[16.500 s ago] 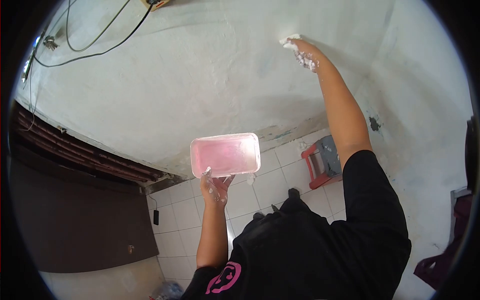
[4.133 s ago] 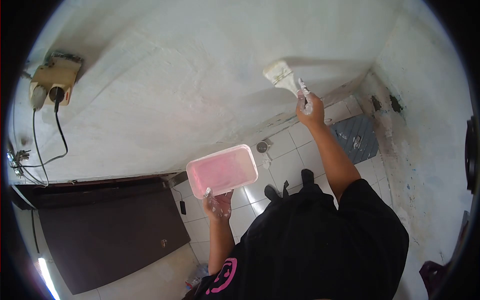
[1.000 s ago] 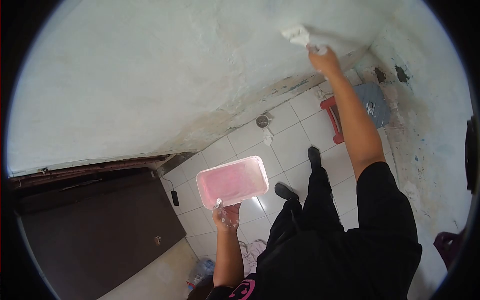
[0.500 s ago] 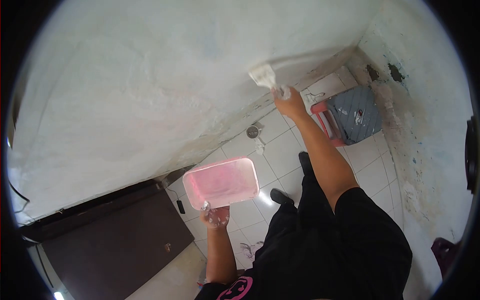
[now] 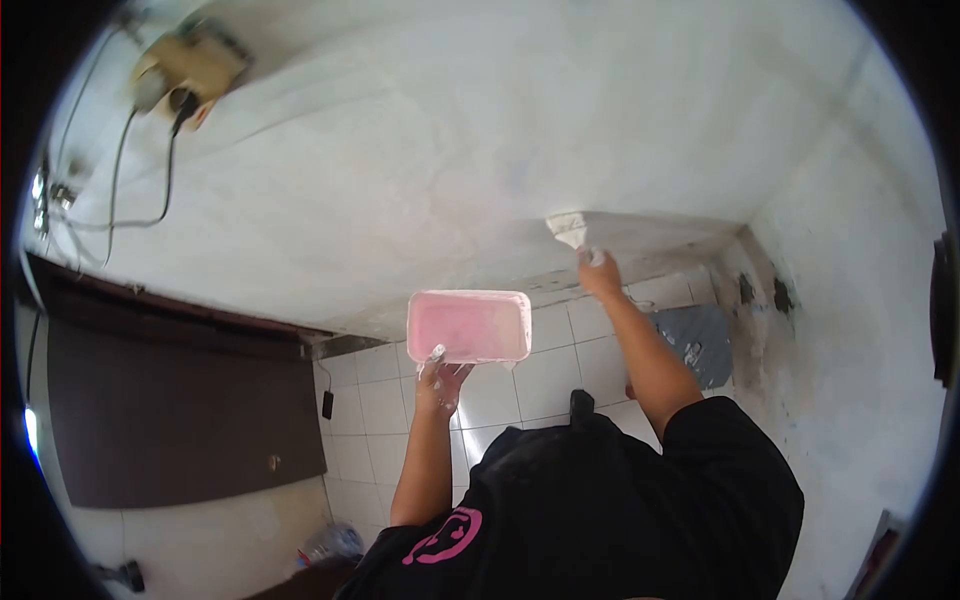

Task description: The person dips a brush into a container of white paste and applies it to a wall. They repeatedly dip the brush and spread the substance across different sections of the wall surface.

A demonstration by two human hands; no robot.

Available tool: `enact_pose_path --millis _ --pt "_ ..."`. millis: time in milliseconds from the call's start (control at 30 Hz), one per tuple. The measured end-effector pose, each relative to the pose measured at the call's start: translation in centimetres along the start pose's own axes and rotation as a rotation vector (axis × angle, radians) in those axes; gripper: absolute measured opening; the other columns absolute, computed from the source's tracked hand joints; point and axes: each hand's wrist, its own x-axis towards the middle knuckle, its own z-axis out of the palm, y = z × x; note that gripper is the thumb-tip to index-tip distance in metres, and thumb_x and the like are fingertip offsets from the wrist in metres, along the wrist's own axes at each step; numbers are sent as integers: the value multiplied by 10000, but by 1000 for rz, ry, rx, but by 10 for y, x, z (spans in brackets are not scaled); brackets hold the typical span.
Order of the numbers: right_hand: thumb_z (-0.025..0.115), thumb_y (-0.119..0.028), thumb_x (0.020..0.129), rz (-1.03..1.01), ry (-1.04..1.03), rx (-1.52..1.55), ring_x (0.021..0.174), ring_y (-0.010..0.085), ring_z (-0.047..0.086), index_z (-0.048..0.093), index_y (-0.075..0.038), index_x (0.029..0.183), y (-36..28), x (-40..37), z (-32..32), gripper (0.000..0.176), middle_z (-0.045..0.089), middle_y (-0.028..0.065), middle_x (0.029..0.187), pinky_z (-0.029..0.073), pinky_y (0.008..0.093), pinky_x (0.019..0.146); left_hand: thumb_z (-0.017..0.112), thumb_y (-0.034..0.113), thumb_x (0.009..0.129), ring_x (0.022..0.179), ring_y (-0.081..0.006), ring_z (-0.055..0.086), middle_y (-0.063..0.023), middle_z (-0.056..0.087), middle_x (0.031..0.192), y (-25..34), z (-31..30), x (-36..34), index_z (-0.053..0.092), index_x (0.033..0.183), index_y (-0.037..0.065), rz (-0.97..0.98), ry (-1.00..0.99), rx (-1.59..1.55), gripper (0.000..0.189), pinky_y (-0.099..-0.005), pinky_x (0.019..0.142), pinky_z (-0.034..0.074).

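Right hand [image 5: 598,275]: fingers closed round the handle of a paint brush [image 5: 568,228], its bristles pressed on the white wall [image 5: 400,150].
Left hand [image 5: 440,380]: fingers curled under a pink tub [image 5: 468,326], held up left of the brush.
Far left: socket box [image 5: 185,65] with cables, on the wall.
Right: grey stool [image 5: 690,340] on the tiled floor [image 5: 380,400].

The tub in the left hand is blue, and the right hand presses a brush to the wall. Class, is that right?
No. The head view shows the tub in the left hand is pink; the right hand does press a brush to the wall.
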Motion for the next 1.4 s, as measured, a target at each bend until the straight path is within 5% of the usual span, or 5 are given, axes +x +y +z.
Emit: enact_pose_path --millis 533,733,1067,1233,1400 --pt "525 -354 865 136 -22 114 971 435 582 666 21 931 105 22 71 406 629 286 966 442 451 856 588 289 846 1171 -317 495 -136 486 1281 -12 -2 7 354 1325 57 111 39 -62 581 -508 998 384" --pt "608 -325 869 -58 -91 513 502 52 403 646 11 817 0 1 -26 342 445 -48 579 336 238 467 559 265 859 1152 -307 522 -129 517 1248 -7 8 6 382 1303 41 194 6 -58 527 -481 985 411" --pt "593 -230 888 -298 -769 575 536 9 328 508 -12 1199 -69 -98 -122 389 443 -68 715 243 180 465 595 190 834 1068 -300 582 -160 526 1213 2 -1 9 369 1295 4 177 7 19 546 -458 898 494" --pt "533 -201 922 319 -1299 854 497 35 322 382 -47 1235 -60 -118 -92 380 442 -35 718 276 185 455 639 105 798 1057 -240 579 -110 528 1178 2 -5 11 391 1287 60 175 -50 -61 551 -406 895 498" --pt "454 -272 963 368 -1164 669 431 53 382 536 -53 1070 -72 -133 -61 257 476 -18 685 304 208 400 667 78 768 1072 -242 568 -112 519 1177 -4 -19 17 364 1280 75 143 -14 -42 595 -415 896 493"
